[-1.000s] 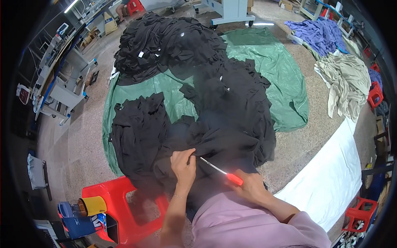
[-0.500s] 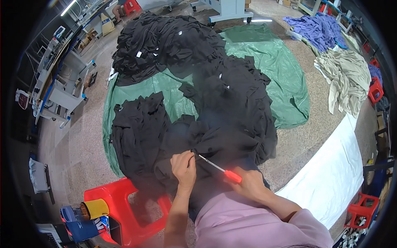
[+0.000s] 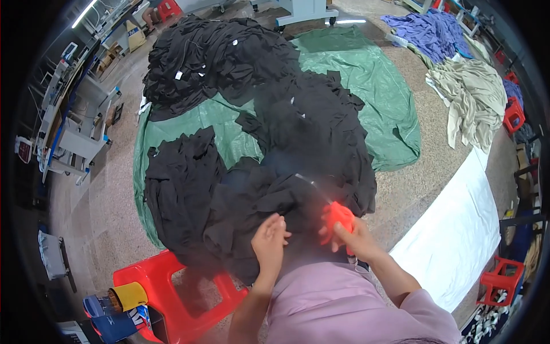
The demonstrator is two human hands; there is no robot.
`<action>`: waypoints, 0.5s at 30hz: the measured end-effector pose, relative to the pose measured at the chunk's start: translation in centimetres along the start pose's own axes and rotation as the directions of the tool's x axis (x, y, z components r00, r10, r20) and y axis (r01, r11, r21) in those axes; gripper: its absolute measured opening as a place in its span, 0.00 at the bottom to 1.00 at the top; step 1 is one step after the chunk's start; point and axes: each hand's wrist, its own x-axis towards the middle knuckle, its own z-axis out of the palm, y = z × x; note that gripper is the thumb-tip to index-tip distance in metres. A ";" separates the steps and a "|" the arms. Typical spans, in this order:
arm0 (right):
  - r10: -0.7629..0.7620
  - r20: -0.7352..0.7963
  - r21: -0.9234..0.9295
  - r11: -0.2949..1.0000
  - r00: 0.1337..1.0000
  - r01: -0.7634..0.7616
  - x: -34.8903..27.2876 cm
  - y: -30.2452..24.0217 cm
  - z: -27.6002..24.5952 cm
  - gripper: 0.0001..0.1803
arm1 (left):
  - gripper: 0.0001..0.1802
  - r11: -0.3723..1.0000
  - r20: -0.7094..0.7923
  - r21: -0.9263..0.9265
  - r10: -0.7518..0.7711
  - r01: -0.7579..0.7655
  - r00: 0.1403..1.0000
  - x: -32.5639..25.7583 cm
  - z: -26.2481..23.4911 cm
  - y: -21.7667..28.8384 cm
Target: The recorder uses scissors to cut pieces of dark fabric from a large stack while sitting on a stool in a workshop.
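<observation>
My right hand (image 3: 356, 236) is wrapped around the red handle of an air blow gun (image 3: 341, 217). Its thin metal nozzle points up and to the left over the black garments, smeared by motion. A metal fitting and part of a clear hose (image 3: 356, 265) show under the grip. My left hand (image 3: 269, 239) hovers just above a black garment (image 3: 243, 209) in front of me, fingers loosely bent and apart, with nothing visible in them. More black garments (image 3: 315, 126) lie heaped beyond, some with small white tags.
Under the heaps spreads a green sheet (image 3: 384, 92). A red stool (image 3: 154, 275) stands near left, with a yellow-and-dark cup-like container (image 3: 129, 296) by it. White sheeting (image 3: 447, 229) lies at right, below beige (image 3: 472, 97) and purple cloth piles (image 3: 427, 34). Workbenches (image 3: 74, 126) line the left.
My right hand has lifted and turned the blow gun, its nozzle swinging away from the left hand. My left hand has parted from the black fabric it was pinching and moved slightly right.
</observation>
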 end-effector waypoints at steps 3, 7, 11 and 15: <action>-0.066 0.003 -0.107 0.992 0.998 0.066 0.0 0.6 0.0 0.23 | 0.15 0.924 -0.052 -0.345 -0.191 0.162 0.980 1.4 1.1 -0.1; -0.183 0.026 -0.357 0.917 0.983 0.180 -0.4 0.5 0.1 0.21 | 0.13 0.913 -0.061 -0.322 -0.286 0.252 0.956 3.5 1.6 0.4; -0.304 -0.021 -0.772 0.611 0.952 0.178 -2.6 0.5 1.4 0.18 | 0.13 0.814 0.010 -0.511 -0.316 0.277 0.949 3.6 2.1 1.0; -0.372 0.034 -0.874 0.439 0.928 0.208 -4.2 1.5 2.0 0.17 | 0.14 0.816 -0.015 -0.519 -0.306 0.254 0.952 2.9 2.5 1.4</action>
